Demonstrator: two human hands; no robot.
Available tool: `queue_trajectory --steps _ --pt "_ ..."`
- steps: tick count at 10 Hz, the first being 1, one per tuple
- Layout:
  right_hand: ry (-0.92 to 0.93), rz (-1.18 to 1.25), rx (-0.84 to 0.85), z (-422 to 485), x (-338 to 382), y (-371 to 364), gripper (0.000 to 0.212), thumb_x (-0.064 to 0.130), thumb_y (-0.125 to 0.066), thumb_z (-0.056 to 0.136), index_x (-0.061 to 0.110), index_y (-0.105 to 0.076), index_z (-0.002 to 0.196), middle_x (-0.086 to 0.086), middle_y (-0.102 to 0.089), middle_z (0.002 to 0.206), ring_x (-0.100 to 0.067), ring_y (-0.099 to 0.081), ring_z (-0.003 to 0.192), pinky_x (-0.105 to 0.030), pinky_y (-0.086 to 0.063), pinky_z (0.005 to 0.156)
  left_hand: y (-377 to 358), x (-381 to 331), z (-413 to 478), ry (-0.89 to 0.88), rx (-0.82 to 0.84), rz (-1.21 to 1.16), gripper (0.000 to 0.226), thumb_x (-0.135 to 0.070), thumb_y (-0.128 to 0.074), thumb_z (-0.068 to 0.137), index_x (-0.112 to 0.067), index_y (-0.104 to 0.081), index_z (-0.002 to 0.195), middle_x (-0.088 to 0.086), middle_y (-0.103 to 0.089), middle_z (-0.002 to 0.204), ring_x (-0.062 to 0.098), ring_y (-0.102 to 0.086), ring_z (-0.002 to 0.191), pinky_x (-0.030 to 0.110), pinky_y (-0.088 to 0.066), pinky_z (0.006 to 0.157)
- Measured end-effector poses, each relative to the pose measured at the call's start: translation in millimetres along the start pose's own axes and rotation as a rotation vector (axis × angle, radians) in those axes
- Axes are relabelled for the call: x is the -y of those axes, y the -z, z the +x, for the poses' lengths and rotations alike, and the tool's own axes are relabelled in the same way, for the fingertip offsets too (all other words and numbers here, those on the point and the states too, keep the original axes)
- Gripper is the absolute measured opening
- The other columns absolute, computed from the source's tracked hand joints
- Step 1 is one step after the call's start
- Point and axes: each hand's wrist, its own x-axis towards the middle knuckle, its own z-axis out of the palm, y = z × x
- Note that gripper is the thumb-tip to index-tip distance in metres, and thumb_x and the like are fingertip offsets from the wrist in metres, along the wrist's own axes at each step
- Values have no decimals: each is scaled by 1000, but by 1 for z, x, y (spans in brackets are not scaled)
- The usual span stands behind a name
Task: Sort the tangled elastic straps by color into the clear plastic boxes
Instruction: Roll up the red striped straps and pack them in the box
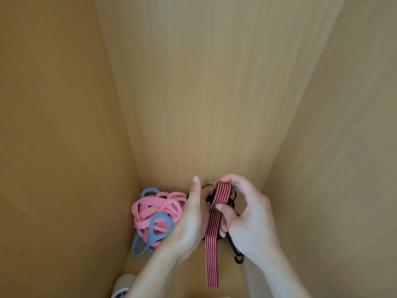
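Red-and-black striped flat elastic strap [212, 231] is held up over the pale wooden shelf floor [229, 280], folded over at the top with its long end hanging down towards the camera. The right hand [251, 220] pinches it, thumb pressed on the stripes and fingers curled over the fold. The left hand [191, 218] lies against the strap's left side with its thumb straight up. Its fingers are hidden, so I cannot tell what they grip.

Thin black cords [233, 197] with a black plastic hook [238, 258] seem looped behind the strap. The step is probably best done by keeping the pinch firm and feeding the strap out through the cords slowly, not yanking it, since stretched elastic tightens knots. The tangle of pink rubbery loops [150, 207] and blue rubbery loops [160, 229] lies just left. No clear box shows plainly.
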Motion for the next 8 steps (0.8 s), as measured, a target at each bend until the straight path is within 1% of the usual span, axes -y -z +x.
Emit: queue_trajectory --steps 1,2,3,4,5,6,7,8 --pt "64 -135 -34 -4 2 0 68 -13 -63 80 47 -57 112 34 -56 110 -20 -63 99 -50 -59 75 6 4 -1 37 87 -30 58 -32 -16 112 6 -51 139 31 -59 125 29 -62 90 29 -59 65" --pt "175 -208 -80 -5 2 2 73 -23 -59 71 38 -60 111 43 -50 109 2 -55 109 -53 -56 86 14 10 -2 37 163 -136 51 -29 -22 112 2 -53 140 22 -62 121 20 -67 87 26 -59 69" --pt "241 -313 -145 -5 0 1 73 -24 -60 62 32 -64 108 36 -57 110 17 -47 109 -35 -43 104 15 12 -2 67 171 -56 38 -23 -43 107 -7 -52 141 21 -61 134 23 -64 104 31 -57 86" --pt "204 -319 -152 -2 -3 0 71 -20 -60 65 36 -66 108 28 -64 108 1 -51 112 -13 -35 100 15 10 -1 -66 146 70 44 -18 -58 99 -11 -52 141 21 -62 134 23 -64 111 30 -55 89" --pt "183 -229 -71 -4 -3 -2 66 -17 -56 74 35 -68 113 21 -66 117 -9 -57 118 -21 -47 94 20 11 6 -93 172 39 42 -18 -61 99 -13 -54 140 19 -63 133 25 -65 113 32 -55 92" --pt "168 -22 -16 -6 0 1 64 -17 -47 75 29 -70 114 13 -66 125 -11 -59 121 -13 -50 85 25 10 9 -96 227 -7 35 -18 -59 101 -15 -60 135 20 -63 133 26 -65 114 33 -55 94" --pt "129 141 -1 -4 0 4 41 -8 -51 87 20 -72 108 9 -68 124 -14 -63 117 -33 -59 83 27 12 14 -107 261 -20 33 -20 -60 101 -16 -62 133 20 -64 132 25 -65 114 32 -55 93" --pt "29 222 -43 2 0 6 28 -2 -67 91 19 -69 110 11 -66 122 -8 -64 113 -30 -61 71 29 16 16 -132 304 -9 37 -23 -63 100 -19 -60 136 15 -65 132 22 -66 115 29 -55 92"
